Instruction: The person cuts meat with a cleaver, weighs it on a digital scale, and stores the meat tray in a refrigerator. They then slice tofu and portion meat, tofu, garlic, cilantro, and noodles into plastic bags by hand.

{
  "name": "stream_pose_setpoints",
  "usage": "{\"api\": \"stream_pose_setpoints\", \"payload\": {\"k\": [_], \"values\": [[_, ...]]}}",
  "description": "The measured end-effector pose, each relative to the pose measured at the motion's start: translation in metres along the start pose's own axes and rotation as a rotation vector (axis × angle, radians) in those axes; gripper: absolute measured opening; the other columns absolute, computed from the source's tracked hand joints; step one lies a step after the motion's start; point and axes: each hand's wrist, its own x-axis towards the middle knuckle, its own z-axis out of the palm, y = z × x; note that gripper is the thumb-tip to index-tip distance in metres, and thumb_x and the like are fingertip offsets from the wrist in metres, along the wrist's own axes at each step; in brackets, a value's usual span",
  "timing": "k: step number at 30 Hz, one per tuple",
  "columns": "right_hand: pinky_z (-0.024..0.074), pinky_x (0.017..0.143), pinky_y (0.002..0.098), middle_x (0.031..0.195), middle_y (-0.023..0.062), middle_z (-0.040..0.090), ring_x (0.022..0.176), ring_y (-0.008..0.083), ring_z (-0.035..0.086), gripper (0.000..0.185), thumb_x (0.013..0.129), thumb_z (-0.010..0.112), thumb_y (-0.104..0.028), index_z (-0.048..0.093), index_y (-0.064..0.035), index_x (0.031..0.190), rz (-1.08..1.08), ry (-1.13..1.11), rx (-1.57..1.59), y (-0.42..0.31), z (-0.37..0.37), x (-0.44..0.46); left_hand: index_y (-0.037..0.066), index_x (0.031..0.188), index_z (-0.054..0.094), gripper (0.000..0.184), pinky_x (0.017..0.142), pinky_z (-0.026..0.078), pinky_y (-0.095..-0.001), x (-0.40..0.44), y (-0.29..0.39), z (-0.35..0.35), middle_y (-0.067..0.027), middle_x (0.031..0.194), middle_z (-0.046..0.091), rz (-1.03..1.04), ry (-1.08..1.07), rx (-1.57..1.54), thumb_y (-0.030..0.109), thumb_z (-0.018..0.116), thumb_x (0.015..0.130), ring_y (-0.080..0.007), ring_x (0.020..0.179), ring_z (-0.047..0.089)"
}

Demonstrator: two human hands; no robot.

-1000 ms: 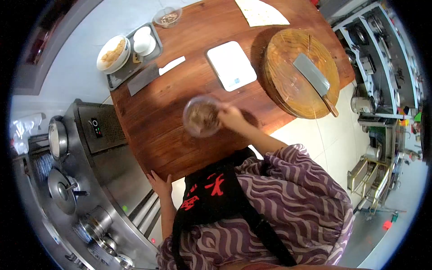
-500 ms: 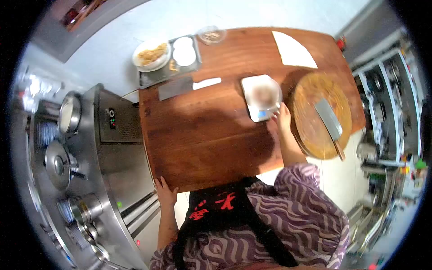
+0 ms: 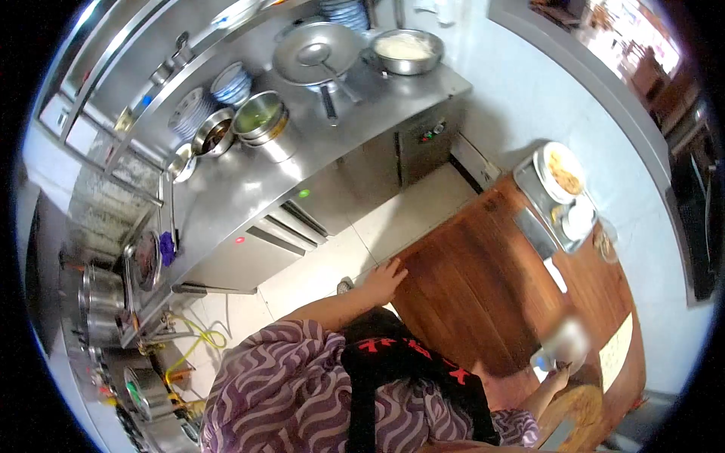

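My left hand [image 3: 384, 283] rests on the table's edge with its fingers apart and nothing in it. At the far side of the wooden table [image 3: 468, 279], my right hand [image 3: 557, 379] has its fingers closed at the rim of a clear bowl [image 3: 566, 341]. The bowl is blurred and sits over the white scale [image 3: 541, 361]; its contents are hard to make out. Beside that hand is the round chopping block [image 3: 578, 411], with a cleaver [image 3: 557, 436] on it. A second cleaver with a white handle [image 3: 555, 275] lies on the table.
A grey tray [image 3: 529, 185] holds a bowl of yellowish food [image 3: 563, 172] and white items. Near it stands a small clear bowl [image 3: 605, 245]. A pale sheet [image 3: 616, 353] lies by the table's edge. The steel counter [image 3: 355, 128] carries a wok [image 3: 317, 53], pots and stacked bowls.
The clear bowl went from the bare table onto the scale with my right hand. The view has swung left toward the steel counter. My left hand stays at the table's edge.
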Motion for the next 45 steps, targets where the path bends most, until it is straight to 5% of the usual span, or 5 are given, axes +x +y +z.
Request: {"api": "stream_pose_setpoints", "payload": {"k": [12,23,32,38,45], "values": [[0.0406,0.091,0.0303,0.12,0.0123,0.056,0.107,0.0211,0.052,0.035,0.089,0.049,-0.014,0.053,0.002,0.12,-0.701,-0.93,-0.865,0.077,0.366,-0.214,0.002,0.131,0.035,0.057,0.091,0.042,-0.0407,-0.07,-0.206,-0.088,-0.0216,0.123,0.05,-0.381,0.229,-0.701,0.021,0.057,0.083,-0.0326,0.106,0.053],[0.0518,0.059,0.0328,0.09,0.0152,0.063,0.069,0.02,0.061,0.039,0.09,0.047,-0.03,0.052,-0.0024,0.117,-0.021,-1.368,-0.746,0.129,0.673,-0.534,0.006,0.143,0.004,0.077,0.097,0.037,-0.0432,-0.052,-0.374,-0.186,-0.0233,0.129,0.043,-0.523,0.895,-2.085,0.017,0.054,0.084,-0.0349,0.112,0.05],[0.0458,0.073,0.0436,0.083,0.0162,0.06,0.082,0.0352,0.058,0.04,0.09,0.044,-0.039,0.061,-0.0042,0.084,-1.424,-2.292,-1.418,-0.015,0.695,-0.481,0.007,0.12,0.04,0.037,0.087,0.042,-0.0436,-0.001,-0.441,-0.196,-0.0172,0.106,0.054,-0.573,1.023,-2.296,0.014,0.046,0.084,-0.0309,0.096,0.055],[0.0489,0.073,0.0378,0.094,0.0131,0.063,0.086,0.0279,0.061,0.019,0.087,0.053,-0.018,0.06,-0.0043,0.098,-1.285,-1.883,-0.21,-0.246,0.897,-0.411,0.003,0.138,0.017,0.058,0.093,0.037,-0.0432,0.037,-0.477,-0.203,-0.0169,0.128,0.041,-0.738,1.289,-2.254,0.031,0.04,0.092,-0.031,0.113,0.046],[0.0469,0.075,0.0395,0.089,0.0123,0.056,0.087,0.0304,0.055,0.01,0.079,0.051,-0.011,0.059,-0.0079,0.083,-2.357,-0.257,-0.485,-0.506,1.063,-0.346,0.005,0.136,0.029,0.055,0.096,0.035,-0.0384,0.032,-0.449,-0.187,-0.0129,0.127,0.043,-1.06,1.43,-2.046,0.034,0.043,0.091,-0.0276,0.114,0.044]]}}
